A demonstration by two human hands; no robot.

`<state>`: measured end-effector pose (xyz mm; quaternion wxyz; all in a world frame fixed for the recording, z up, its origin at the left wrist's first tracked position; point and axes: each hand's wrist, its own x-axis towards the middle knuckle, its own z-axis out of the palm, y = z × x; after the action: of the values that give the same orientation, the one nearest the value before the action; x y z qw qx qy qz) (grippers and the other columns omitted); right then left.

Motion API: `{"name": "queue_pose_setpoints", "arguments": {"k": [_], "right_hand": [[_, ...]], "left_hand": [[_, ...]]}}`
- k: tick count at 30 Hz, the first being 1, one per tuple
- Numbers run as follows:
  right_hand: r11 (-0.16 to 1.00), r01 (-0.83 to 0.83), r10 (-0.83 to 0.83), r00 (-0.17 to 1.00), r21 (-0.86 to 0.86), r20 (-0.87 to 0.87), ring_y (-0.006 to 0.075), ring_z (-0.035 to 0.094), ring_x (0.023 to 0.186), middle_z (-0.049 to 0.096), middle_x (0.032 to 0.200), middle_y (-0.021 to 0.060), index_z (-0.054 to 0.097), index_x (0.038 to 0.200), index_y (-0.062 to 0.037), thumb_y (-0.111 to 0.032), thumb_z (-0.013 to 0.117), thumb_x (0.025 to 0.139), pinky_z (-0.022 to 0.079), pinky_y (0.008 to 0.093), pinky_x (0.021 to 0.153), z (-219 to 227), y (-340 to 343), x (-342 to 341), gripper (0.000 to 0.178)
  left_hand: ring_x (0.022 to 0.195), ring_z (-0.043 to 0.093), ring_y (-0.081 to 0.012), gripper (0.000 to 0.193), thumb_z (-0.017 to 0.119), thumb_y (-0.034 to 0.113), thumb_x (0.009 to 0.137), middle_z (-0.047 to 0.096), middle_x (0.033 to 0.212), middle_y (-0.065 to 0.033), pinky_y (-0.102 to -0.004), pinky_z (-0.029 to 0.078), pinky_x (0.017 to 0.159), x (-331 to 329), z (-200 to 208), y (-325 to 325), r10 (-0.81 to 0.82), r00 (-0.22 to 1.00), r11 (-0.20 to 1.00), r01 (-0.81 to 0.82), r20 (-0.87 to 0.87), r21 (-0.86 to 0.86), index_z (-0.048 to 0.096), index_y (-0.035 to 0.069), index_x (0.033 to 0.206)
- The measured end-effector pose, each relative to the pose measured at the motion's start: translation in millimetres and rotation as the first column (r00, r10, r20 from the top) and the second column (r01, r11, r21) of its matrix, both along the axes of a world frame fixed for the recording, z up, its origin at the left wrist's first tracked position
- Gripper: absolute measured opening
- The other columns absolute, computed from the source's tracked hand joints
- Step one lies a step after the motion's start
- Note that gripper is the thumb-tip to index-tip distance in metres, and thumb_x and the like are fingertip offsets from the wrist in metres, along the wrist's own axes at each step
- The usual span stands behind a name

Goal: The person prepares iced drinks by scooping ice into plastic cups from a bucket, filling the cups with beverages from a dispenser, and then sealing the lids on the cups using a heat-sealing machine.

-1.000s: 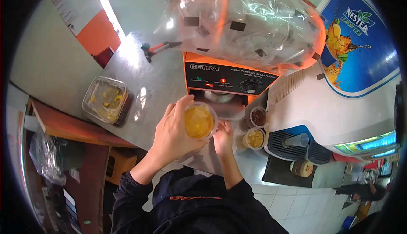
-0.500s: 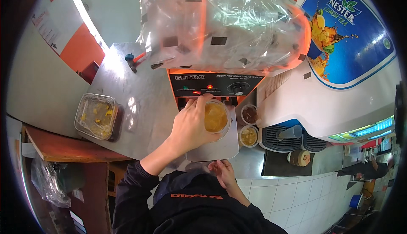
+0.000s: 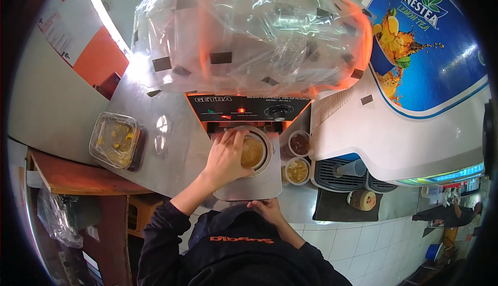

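My left hand [image 3: 226, 156] curls around the rim of a clear plastic cup [image 3: 252, 152] with amber-yellow contents. The cup sits within the round ring [image 3: 269, 151] of a metal sliding tray [image 3: 244, 191], part of a cup sealing machine [image 3: 246, 110] with a black front panel and lit red lamp. At the tray's front edge, my right hand [image 3: 265, 211] has its fingers bent and pressed against the metal. Just right of the tray stand two more filled cups: a dark brown one [image 3: 299, 144] and a yellow one [image 3: 297, 171].
Clear plastic sheeting [image 3: 249, 37] drapes the machine's top. On the steel counter's left lies a square tub [image 3: 116, 140] with yellow pieces. A drink dispenser [image 3: 415, 125] stands right, an empty cup [image 3: 353, 168] on its drip tray. A jar [image 3: 361, 200] rests nearby; another person [image 3: 450, 214] is far right.
My left hand has lowered the cup into the tray's ring. My right hand has moved from beside the tray onto its front edge. The view has shifted slightly.
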<state>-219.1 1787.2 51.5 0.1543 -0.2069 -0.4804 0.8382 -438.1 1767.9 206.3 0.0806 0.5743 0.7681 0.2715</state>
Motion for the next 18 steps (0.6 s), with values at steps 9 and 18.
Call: {"name": "queue_pose_setpoints", "arguments": {"k": [9,18], "right_hand": [[0.996,0.072,-0.071,0.997,-0.055,0.02,0.0213,0.063,0.081,0.064,0.089,0.0144,0.056,0.098,0.0044,0.0,0.057,0.086,0.053,0.0311,0.073,9,3,-15,0.013],[0.983,0.185,-0.185,0.982,-0.014,-0.042,0.0171,0.062,0.073,0.066,0.09,0.0168,0.06,0.096,0.0047,-0.01,0.057,0.088,0.051,0.0282,0.068,14,54,-93,0.017]], "left_hand": [[0.112,0.046,-0.0288,0.092,0.08,0.029,0.058,0.051,0.118,-0.0165,-0.0397,0.035,0.095,11,22,-20,0.062,0.992,0.998,-0.061,-0.108,0.014,0.033,-0.001,0.131],[0.094,0.049,-0.0209,0.068,0.07,0.016,0.075,0.049,0.114,-0.0104,-0.0308,0.042,0.073,20,-36,-75,0.491,0.734,0.735,-0.638,0.469,0.228,0.034,0.005,0.131]]}}
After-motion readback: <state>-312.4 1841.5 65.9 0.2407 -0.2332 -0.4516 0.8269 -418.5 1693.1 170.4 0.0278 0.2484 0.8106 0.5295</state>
